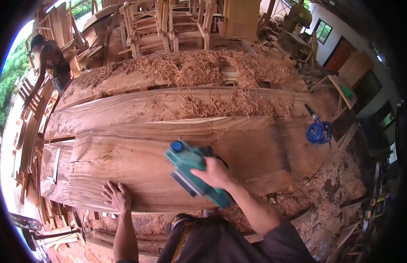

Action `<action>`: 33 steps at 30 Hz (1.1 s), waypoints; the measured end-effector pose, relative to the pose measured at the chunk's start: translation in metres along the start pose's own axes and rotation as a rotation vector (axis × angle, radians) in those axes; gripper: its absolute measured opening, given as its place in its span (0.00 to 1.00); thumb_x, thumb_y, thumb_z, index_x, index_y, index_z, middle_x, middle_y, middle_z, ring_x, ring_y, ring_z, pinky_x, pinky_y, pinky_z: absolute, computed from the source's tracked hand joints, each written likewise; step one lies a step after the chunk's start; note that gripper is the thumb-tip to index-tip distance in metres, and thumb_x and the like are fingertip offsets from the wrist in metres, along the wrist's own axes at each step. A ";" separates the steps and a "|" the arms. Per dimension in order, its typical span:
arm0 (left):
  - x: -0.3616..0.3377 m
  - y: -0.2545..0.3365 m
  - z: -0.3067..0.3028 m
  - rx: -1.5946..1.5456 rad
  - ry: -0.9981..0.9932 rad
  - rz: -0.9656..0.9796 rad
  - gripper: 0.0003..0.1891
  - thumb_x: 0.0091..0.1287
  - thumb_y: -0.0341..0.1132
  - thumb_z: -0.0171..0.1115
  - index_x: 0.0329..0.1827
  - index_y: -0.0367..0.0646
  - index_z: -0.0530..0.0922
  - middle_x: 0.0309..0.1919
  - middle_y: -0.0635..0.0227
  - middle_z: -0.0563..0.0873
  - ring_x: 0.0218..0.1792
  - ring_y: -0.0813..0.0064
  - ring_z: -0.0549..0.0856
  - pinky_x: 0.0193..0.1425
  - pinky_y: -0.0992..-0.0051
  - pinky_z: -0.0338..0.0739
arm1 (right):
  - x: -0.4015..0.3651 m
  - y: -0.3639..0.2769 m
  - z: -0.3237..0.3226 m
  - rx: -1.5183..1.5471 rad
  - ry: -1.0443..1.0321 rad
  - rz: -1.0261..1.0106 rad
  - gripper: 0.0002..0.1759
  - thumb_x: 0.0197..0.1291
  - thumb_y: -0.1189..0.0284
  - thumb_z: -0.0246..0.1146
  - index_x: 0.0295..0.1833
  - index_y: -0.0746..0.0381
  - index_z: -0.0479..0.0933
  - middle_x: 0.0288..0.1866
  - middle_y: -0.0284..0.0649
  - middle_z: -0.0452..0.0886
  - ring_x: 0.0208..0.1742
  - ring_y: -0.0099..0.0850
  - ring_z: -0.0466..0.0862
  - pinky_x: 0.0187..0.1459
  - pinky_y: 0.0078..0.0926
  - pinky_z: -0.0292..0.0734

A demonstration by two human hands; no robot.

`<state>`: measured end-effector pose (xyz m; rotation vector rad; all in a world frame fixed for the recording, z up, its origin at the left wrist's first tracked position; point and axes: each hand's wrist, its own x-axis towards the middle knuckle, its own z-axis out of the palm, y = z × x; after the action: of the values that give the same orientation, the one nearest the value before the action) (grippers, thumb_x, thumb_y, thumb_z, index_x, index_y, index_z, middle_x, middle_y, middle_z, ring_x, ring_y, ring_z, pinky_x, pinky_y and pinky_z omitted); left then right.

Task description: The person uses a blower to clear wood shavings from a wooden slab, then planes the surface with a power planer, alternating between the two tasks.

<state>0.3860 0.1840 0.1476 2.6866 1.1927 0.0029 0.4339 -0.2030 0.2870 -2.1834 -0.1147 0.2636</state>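
Note:
A green electric planer (192, 168) with a blue knob at its front rests over a wide wooden slab (142, 153); its outline is slightly blurred. My right hand (214, 173) is wrapped round the planer's handle. Near the slab's lower left edge, my left hand (118, 197) lies flat on the wood with its fingers spread and nothing in it. The slab shows dark wavy grain at the left and a smoother brown surface at the right.
Curly shavings (199, 68) cover the slabs behind. A blue blower (318, 132) sits at the right with its cord trailing down. Chair frames (168, 26) stand at the back. A metal square (56, 166) lies at the left. Another person (52, 61) bends over wood at the far left.

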 end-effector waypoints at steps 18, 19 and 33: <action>-0.048 0.270 0.061 -0.244 -0.172 0.557 0.37 0.77 0.59 0.49 0.84 0.50 0.60 0.86 0.54 0.54 0.86 0.48 0.48 0.85 0.41 0.37 | -0.147 0.041 -0.002 0.136 0.612 0.555 0.19 0.56 0.69 0.73 0.49 0.70 0.82 0.39 0.57 0.87 0.44 0.55 0.89 0.46 0.46 0.81; -0.048 0.270 0.060 -0.246 -0.181 0.553 0.37 0.77 0.59 0.49 0.84 0.50 0.60 0.86 0.54 0.54 0.86 0.48 0.47 0.85 0.41 0.37 | -0.131 0.050 -0.005 0.116 0.626 0.533 0.20 0.57 0.67 0.73 0.49 0.70 0.82 0.40 0.57 0.88 0.45 0.55 0.89 0.47 0.46 0.81; -0.049 0.274 0.066 -0.027 -0.115 0.617 0.38 0.79 0.60 0.43 0.87 0.52 0.54 0.87 0.56 0.51 0.85 0.46 0.47 0.84 0.38 0.41 | -0.031 0.071 -0.051 0.301 0.611 0.204 0.19 0.79 0.61 0.56 0.65 0.62 0.72 0.26 0.33 0.76 0.25 0.22 0.76 0.28 0.26 0.74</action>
<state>0.5597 -0.0432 0.1374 2.8643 0.2972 -0.0426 0.4147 -0.2906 0.2630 -1.8840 0.4622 -0.2643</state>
